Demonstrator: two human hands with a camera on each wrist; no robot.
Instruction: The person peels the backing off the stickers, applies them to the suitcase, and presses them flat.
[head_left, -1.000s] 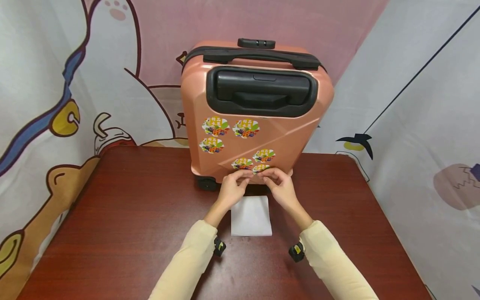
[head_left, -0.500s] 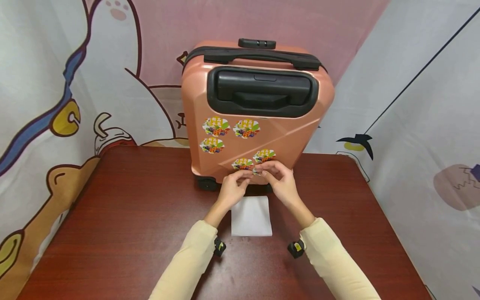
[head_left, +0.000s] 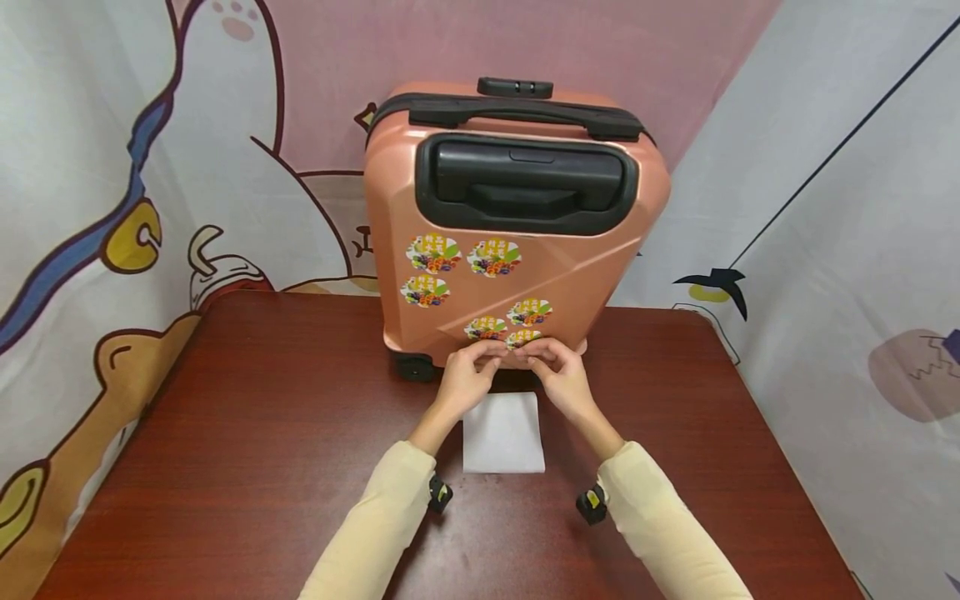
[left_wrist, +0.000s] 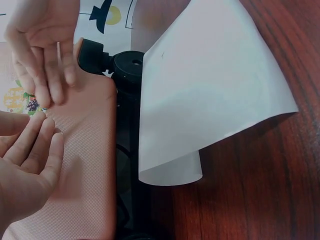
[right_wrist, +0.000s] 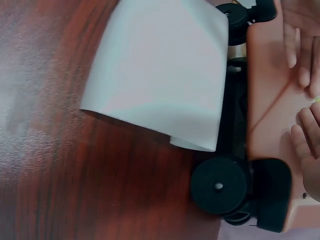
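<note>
A rose-gold suitcase (head_left: 570, 258) stands upright at the back of the table, with several round fruit stickers (head_left: 493, 257) on its face. The lowest sticker (head_left: 523, 337) is flanked by both hands, its bottom edge partly covered by fingers. My left hand (head_left: 465, 379) touches its lower left side with extended, slightly bent fingers. At its lower right, my right hand (head_left: 564, 379) reaches in the same way, fingertips against the shell. In the left wrist view the fingertips of the left hand (left_wrist: 30, 165) and right hand (left_wrist: 47, 47) nearly meet over the sticker (left_wrist: 30, 104).
White backing paper (head_left: 502, 433) lies on the brown table (head_left: 285, 467) below the hands, curling at one end in the wrist views. Black suitcase wheels (right_wrist: 220, 185) rest near it. A printed cartoon cloth (head_left: 810, 167) hangs behind and beside the table.
Half a second ago my right hand lay higher, across the lowest sticker; it has moved back down to the lower right edge, uncovering it. My left hand has stayed in place.
</note>
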